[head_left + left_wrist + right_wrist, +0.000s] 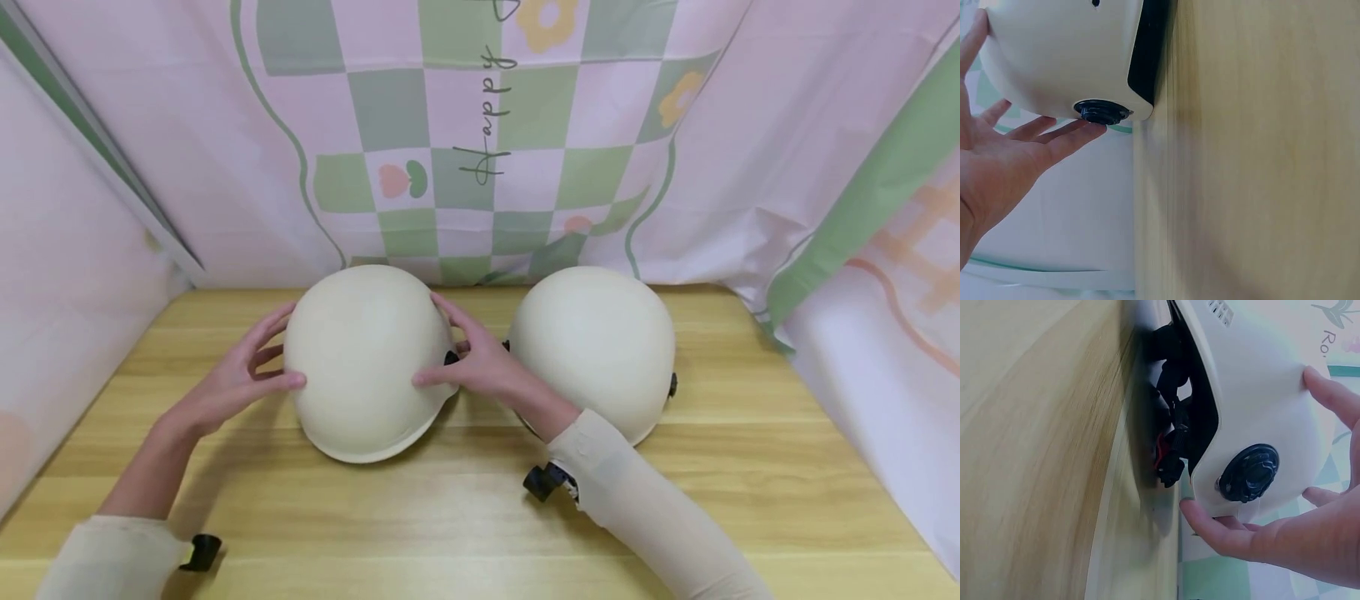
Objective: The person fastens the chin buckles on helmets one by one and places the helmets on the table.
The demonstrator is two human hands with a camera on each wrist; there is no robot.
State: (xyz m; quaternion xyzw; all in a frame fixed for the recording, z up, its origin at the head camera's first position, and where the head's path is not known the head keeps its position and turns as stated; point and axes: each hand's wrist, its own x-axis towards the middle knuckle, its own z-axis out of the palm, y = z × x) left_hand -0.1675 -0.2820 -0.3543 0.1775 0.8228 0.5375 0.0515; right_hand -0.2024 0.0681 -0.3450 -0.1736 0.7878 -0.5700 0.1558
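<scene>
A cream-white helmet (367, 358) sits dome up on the left half of the wooden table, with my hands on either side of it. My left hand (232, 379) holds its left side, thumb toward the front and fingers spread behind; the left wrist view shows the fingertips by a round black knob (1102, 112). On the opposite side, my right hand (483, 354) grips the shell, with another black knob (1250, 473) between its spread fingers. Black straps (1174, 381) show under the rim in the right wrist view. Most of the helmet's inside is hidden.
A second cream-white helmet (600, 342) stands to the right, partly behind my right forearm. The wooden table (420, 533) meets a checked fabric curtain (465, 192) at the back. Pale curtains hang at both sides. Black wrist-worn devices (543, 482) protrude from my sleeves.
</scene>
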